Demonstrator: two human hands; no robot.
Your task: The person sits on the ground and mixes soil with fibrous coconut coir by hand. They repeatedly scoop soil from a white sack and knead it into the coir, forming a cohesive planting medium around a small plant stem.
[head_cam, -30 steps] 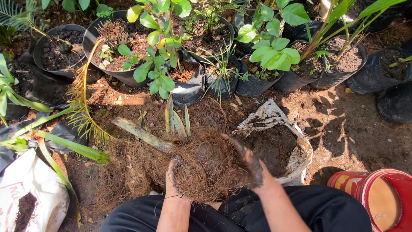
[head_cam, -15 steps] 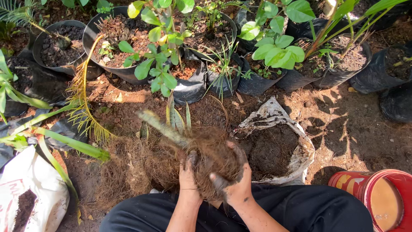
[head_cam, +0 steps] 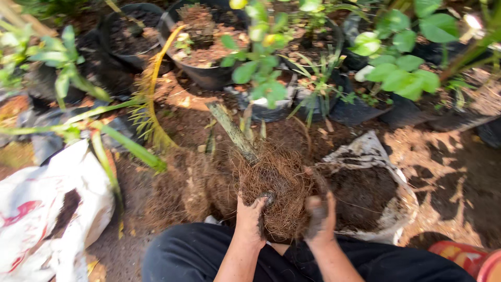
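Both hands grip the root ball [head_cam: 276,193] – left hand [head_cam: 250,218] & right hand [head_cam: 319,219], fingers curled tight into the brown fibres. It's held above the lap w/ its stem [head_cam: 232,130] tilted up-left – just beside the open soil sack [head_cam: 376,193].

outdoor plant nursery, bare soil ground [head_cam: 443,172], black potted plants [head_cam: 209,57] beyond the hands, soil sack [head_cam: 52,219] at left
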